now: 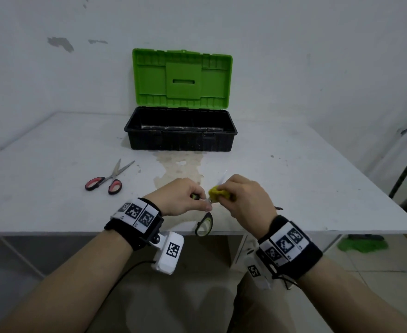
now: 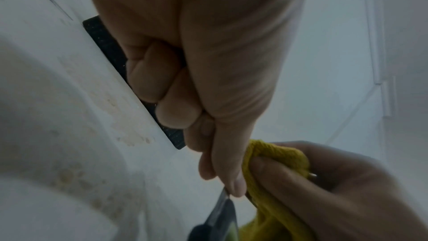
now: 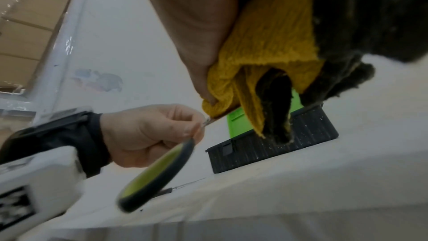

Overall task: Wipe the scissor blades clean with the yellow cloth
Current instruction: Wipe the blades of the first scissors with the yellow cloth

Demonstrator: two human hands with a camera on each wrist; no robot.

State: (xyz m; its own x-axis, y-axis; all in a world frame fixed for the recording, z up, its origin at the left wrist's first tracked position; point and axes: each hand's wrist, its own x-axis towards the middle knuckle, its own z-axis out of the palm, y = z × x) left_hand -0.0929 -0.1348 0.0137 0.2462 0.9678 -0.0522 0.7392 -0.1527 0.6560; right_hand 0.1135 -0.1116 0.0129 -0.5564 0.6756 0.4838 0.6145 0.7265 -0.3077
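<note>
My left hand (image 1: 201, 203) pinches a pair of scissors near the pivot, just above the table's front edge. One black-and-green handle loop (image 1: 204, 225) hangs below the hand. My right hand (image 1: 225, 192) grips the yellow cloth (image 1: 218, 193), bunched round a blade, and the blade tip (image 1: 223, 177) sticks out beyond it. In the left wrist view the cloth (image 2: 273, 160) sits against my left thumb, with the dark handle (image 2: 220, 217) below. In the right wrist view the cloth (image 3: 266, 52) folds over the blade, and the green loop (image 3: 157, 173) dangles under my left hand (image 3: 150, 131).
A second pair of scissors with red handles (image 1: 109, 180) lies open on the white table (image 1: 317, 188) to the left. An open toolbox (image 1: 181, 131), black with a green lid, stands at the back centre. A brownish stain (image 1: 178, 169) spreads in front of it.
</note>
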